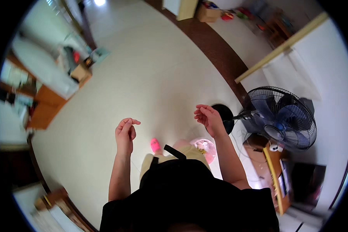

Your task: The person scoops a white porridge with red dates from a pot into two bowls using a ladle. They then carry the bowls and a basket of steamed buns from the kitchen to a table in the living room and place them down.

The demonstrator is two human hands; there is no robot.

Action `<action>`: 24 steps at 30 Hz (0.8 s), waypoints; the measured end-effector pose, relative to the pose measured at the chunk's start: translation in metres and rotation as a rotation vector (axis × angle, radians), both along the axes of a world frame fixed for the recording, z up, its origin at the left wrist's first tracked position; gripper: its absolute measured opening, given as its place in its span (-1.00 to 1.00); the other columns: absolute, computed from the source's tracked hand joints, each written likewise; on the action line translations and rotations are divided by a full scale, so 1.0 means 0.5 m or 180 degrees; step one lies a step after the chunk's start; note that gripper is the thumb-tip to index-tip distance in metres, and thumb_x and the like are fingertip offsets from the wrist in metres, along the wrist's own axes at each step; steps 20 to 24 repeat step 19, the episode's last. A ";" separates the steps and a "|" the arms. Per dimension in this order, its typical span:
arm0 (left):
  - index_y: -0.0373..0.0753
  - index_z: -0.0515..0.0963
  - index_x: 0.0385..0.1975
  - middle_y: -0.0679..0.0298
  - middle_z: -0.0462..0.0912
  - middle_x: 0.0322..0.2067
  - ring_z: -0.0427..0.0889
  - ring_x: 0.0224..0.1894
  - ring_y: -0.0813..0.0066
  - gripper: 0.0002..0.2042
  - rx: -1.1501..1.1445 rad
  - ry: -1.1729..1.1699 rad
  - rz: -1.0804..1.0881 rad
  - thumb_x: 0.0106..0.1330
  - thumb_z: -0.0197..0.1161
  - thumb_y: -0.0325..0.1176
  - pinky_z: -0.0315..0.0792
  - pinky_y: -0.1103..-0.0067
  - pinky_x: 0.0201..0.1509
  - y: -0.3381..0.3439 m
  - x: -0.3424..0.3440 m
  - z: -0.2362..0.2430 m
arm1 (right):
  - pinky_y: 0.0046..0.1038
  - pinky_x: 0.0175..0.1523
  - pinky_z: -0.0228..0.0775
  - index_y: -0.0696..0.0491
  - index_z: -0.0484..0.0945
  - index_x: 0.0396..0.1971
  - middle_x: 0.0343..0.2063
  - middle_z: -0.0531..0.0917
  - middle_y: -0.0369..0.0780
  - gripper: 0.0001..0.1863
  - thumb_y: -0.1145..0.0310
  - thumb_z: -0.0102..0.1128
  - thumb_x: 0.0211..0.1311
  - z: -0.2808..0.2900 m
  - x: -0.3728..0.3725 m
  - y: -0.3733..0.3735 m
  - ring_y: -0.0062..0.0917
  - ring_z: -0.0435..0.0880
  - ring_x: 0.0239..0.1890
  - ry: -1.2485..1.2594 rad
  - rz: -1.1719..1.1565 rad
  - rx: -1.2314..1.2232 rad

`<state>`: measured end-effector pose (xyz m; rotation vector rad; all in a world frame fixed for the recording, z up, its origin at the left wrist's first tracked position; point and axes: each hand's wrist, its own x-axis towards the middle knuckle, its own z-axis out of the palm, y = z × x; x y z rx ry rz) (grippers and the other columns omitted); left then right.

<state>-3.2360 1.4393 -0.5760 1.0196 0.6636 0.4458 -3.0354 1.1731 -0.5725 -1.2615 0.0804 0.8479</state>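
My left hand (125,133) is raised over the pale floor, in front of my body and a little left of the middle. Its index finger stretches out to the right, the other fingers curl loosely, and nothing shows in it. To the right, my right hand (209,119) is held up with its fingers loosely bent and apart, also without anything in it. Behind that hand, on its right side, is the round black base (225,116) of a standing fan (276,120). The two hands are well apart from each other.
Below my right hand stands a pink-lined waste bin (205,149). A pink slipper (155,145) is on my foot. A wooden cabinet (259,152) stands by the right wall. On the left are wooden furniture (46,112) and a cardboard box (80,72). A dark floor strip (208,38) curves behind.
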 end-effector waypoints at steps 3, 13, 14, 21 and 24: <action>-0.28 0.48 -0.38 0.15 0.64 -0.38 0.14 -0.75 0.75 -0.86 0.0047 -0.0156 -0.0431 0.35 0.02 -0.39 0.00 0.73 -0.70 0.101 0.206 0.033 | -0.57 -0.17 0.42 0.10 0.51 -0.09 -0.34 0.63 -0.28 -0.75 0.32 -0.01 0.34 0.032 0.114 0.050 -0.61 0.60 -0.32 -0.0116 -0.0271 0.0140; -0.20 0.44 -0.36 0.12 0.63 -0.33 0.15 -0.74 0.75 -0.84 -0.0170 -0.0010 -0.1435 0.42 -0.04 -0.33 0.00 0.73 -0.69 0.105 0.878 0.013 | -0.59 -0.23 0.42 0.13 0.52 -0.13 -0.37 0.61 -0.26 -0.77 0.41 -0.04 0.31 -0.063 0.678 0.132 -0.59 0.58 -0.35 0.0159 -0.1320 0.0345; -0.20 0.43 -0.37 0.13 0.63 -0.33 0.15 -0.73 0.75 -0.84 -0.0072 -0.0009 -0.1475 0.42 -0.04 -0.33 0.00 0.73 -0.69 0.123 0.955 0.029 | -0.58 -0.23 0.42 0.15 0.51 -0.13 -0.37 0.61 -0.25 -0.77 0.42 -0.04 0.31 -0.049 0.756 0.152 -0.57 0.58 -0.34 0.0112 -0.1343 0.0429; -0.19 0.43 -0.40 0.17 0.63 -0.35 0.13 -0.73 0.77 -0.83 0.0359 -0.0117 -0.1468 0.42 -0.02 -0.31 -0.01 0.74 -0.68 0.178 1.304 0.090 | -0.56 -0.16 0.41 0.10 0.52 -0.10 -0.35 0.62 -0.27 -0.76 0.36 -0.01 0.32 0.038 1.078 0.199 -0.59 0.58 -0.34 -0.0296 -0.1002 0.0296; -0.19 0.43 -0.40 0.17 0.63 -0.35 0.13 -0.73 0.77 -0.83 0.0359 -0.0117 -0.1468 0.42 -0.02 -0.31 -0.01 0.74 -0.68 0.178 1.304 0.090 | -0.56 -0.16 0.41 0.10 0.52 -0.10 -0.35 0.62 -0.27 -0.76 0.36 -0.01 0.32 0.038 1.078 0.199 -0.59 0.58 -0.34 -0.0296 -0.1002 0.0296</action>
